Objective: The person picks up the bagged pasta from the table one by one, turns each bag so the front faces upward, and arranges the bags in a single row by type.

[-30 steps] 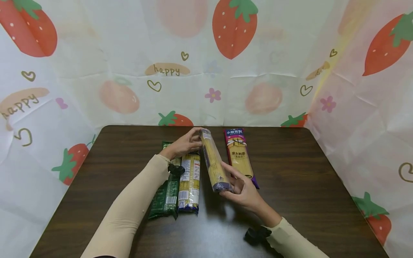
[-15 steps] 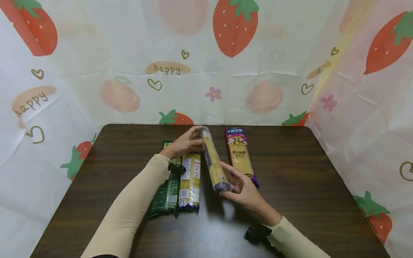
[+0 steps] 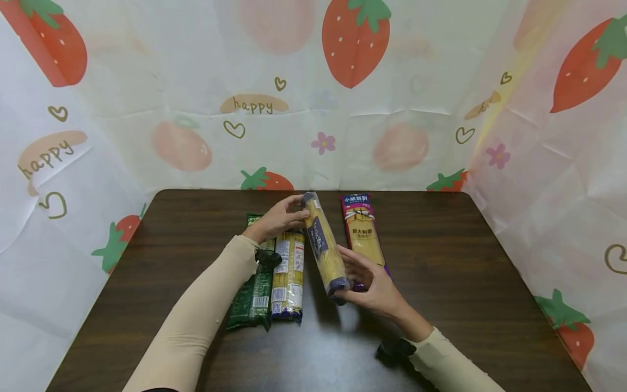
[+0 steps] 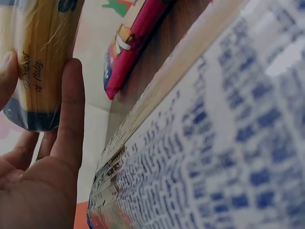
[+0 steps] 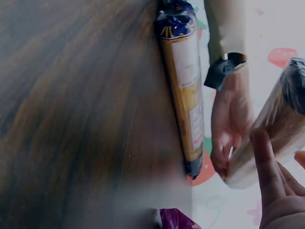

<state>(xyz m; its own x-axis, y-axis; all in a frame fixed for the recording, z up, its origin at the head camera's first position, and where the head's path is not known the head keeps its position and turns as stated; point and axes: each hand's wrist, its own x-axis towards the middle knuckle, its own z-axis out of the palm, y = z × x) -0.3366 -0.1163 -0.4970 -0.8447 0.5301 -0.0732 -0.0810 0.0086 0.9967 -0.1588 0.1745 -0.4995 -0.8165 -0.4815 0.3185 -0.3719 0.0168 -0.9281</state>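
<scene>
A clear pack of spaghetti (image 3: 323, 247) with dark blue ends and a blue label is held up at a slant over the table. My left hand (image 3: 280, 219) grips its far end; in the left wrist view, thumb and fingers stand on either side of the pack (image 4: 40, 71). At the near end my right hand (image 3: 374, 288) holds it between thumb and fingers. Beneath the left forearm lie a green pasta pack (image 3: 254, 299), partly hidden by the arm, and a yellow pasta pack (image 3: 288, 277) with white labels, side by side.
A pink and purple spaghetti pack (image 3: 363, 231) lies behind the right hand, its near end partly covered by it. All this is on a dark wood table (image 3: 455, 283), which meets a strawberry-print cloth (image 3: 289, 147) along its back edge.
The held spaghetti pack has been turned about its length, bringing its blue label toward the head view. Its near end and my right hand have shifted slightly down and right.
</scene>
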